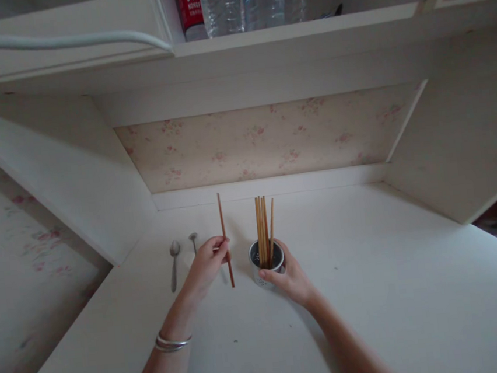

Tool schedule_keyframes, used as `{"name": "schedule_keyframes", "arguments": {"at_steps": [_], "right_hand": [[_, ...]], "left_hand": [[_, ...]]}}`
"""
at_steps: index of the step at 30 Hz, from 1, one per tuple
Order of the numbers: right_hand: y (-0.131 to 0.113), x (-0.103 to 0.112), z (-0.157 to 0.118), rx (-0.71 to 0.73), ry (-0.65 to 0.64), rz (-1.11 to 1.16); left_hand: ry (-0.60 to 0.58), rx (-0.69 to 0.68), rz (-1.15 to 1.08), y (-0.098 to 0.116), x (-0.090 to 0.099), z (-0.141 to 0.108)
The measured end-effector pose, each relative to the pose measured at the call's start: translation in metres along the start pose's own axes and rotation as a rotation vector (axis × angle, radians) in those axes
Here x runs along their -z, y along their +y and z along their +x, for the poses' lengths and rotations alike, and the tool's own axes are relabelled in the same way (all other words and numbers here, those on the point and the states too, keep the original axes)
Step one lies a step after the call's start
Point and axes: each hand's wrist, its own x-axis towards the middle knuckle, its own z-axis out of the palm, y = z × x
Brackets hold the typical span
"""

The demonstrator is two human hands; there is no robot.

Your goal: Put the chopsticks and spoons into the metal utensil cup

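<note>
Pinched in my left hand [211,260] is a brown wooden chopstick [221,215], held nearly upright above the table. My right hand [290,273] wraps around the right side of a metal utensil holder [263,280] with small holes in its wall. Several wooden chopsticks [262,226] stand inside the holder, one leaning to the right. To the left of my left hand a metal spoon [175,258] lies on the table. A second metal utensil [193,239] with a small round head is partly hidden behind that hand.
The white tabletop [394,289] runs back to a wall with floral paper [253,142]. White side panels [54,176] rise at left and right. Overhead, a shelf [295,34] holds plastic bottles [222,7] and a red-labelled one [190,10].
</note>
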Motion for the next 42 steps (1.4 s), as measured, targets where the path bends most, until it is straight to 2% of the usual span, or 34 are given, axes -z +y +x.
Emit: {"name": "schedule_keyframes", "arguments": {"at_steps": [2, 4, 8, 11, 15, 23, 31, 35, 42], "right_hand": [[-0.001, 0.0, 0.0, 0.0, -0.001, -0.002], [-0.002, 0.0, 0.0, 0.009, -0.002, 0.01], [-0.005, -0.001, 0.0, 0.03, -0.007, 0.046], [-0.007, -0.001, 0.0, 0.043, -0.022, 0.07], [-0.008, -0.001, 0.0, 0.054, -0.025, 0.073], [-0.01, -0.001, 0.0, 0.082, -0.009, 0.027], [-0.008, 0.0, 0.0, 0.091, -0.005, -0.003], [-0.008, 0.0, 0.0, 0.093, -0.011, -0.002], [-0.001, 0.001, 0.0, 0.111, -0.083, -0.015]], "left_hand": [[0.021, -0.034, -0.288, 0.022, 0.002, -0.001], [0.047, -0.078, -0.413, 0.042, 0.002, -0.003], [0.117, -0.172, -0.447, 0.07, -0.003, -0.004], [0.153, -0.208, -0.427, 0.077, -0.011, -0.002], [0.134, -0.207, -0.303, 0.067, -0.027, 0.005], [0.117, -0.209, 0.033, 0.021, -0.054, 0.01], [0.073, -0.176, 0.044, 0.013, -0.062, 0.004], [0.023, -0.137, -0.072, 0.01, -0.064, -0.004], [-0.332, -0.118, -0.602, -0.005, -0.067, -0.027]]}}
